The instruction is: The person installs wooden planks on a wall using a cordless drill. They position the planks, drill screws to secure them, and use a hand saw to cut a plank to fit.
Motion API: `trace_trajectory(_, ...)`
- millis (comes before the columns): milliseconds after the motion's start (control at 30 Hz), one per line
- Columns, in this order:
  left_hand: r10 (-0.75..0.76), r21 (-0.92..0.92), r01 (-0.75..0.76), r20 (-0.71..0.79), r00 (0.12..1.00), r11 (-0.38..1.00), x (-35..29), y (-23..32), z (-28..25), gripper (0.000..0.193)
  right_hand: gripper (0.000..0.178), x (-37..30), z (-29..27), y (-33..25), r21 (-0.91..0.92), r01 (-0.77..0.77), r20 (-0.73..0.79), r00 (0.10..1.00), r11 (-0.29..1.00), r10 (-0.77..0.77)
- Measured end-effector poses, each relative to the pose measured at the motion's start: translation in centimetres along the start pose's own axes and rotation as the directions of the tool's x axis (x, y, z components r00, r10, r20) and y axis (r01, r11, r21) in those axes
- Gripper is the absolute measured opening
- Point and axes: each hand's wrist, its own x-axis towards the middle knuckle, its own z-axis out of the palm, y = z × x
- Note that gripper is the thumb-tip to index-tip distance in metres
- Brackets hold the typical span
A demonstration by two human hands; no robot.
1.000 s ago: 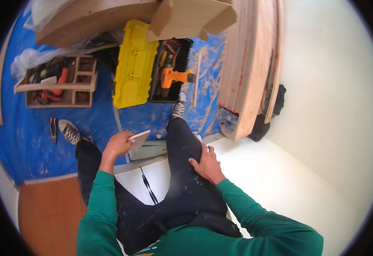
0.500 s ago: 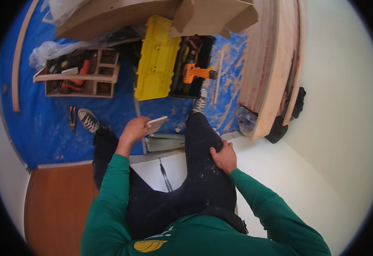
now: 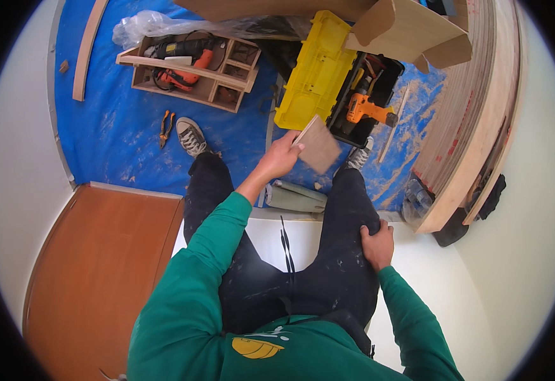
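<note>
A small, thin piece of plywood (image 3: 320,146) is in my left hand (image 3: 280,157), which pinches it by its left edge. The piece is tilted, with its wide brown face visible, over the tarp between my feet. My right hand (image 3: 379,246) rests on my right thigh, just above the knee. Its thumb lies on top, apart from the fingers, which curve over the outer side and are partly hidden. Beyond the board lies an open toolbox with a yellow lid (image 3: 312,70), and an orange cordless drill (image 3: 363,108) sits in its black tray.
A wooden tote (image 3: 230,95) holding an orange-red power tool stands at the far left, with pliers (image 3: 165,129) nearer me on the blue tarp (image 3: 118,140). Stacked boards (image 3: 468,127) line the right side. A cardboard box (image 3: 410,28) is behind the toolbox; a pale green roll (image 3: 295,197) lies between my legs.
My left hand has lifted the plywood piece farther out and turned it, so its wide face now shows. The whole view has shifted; my right hand stays on my thigh.
</note>
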Motion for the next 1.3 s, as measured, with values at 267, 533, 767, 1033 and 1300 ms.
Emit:
trace_trajectory(267,-0.154,0.141,0.147,0.039,0.987,0.979,0.4,-0.6,2.1,0.08,0.075,0.3,0.1,0.3,0.007,0.062,0.012,0.998,0.998,-0.062)
trace_trajectory(533,-0.15,0.094,0.302,-0.708,0.69,0.949,11.8,-15.0,-15.7,0.05,0.075,0.2,-0.2,0.6,0.082,0.079,0.039,0.996,0.993,-0.083)
trace_trajectory(767,0.174,0.988,-0.08,0.102,0.98,-0.129,19.6,-21.4,-21.1,0.046,0.073,0.7,-0.4,1.0,0.143,0.015,0.06,0.998,0.99,-0.024)
trace_trajectory(1033,0.001,0.789,0.417,-0.468,0.884,0.451,19.5,-23.4,-21.2,0.035,0.071,1.2,-0.9,2.5,0.179,0.021,0.095,0.995,0.984,-0.039)
trace_trajectory(1300,-0.149,0.982,0.165,-0.177,0.973,-0.092,19.4,-21.9,-23.4,0.033,0.068,1.2,-0.8,4.1,0.254,0.042,0.085,0.994,0.966,-0.066)
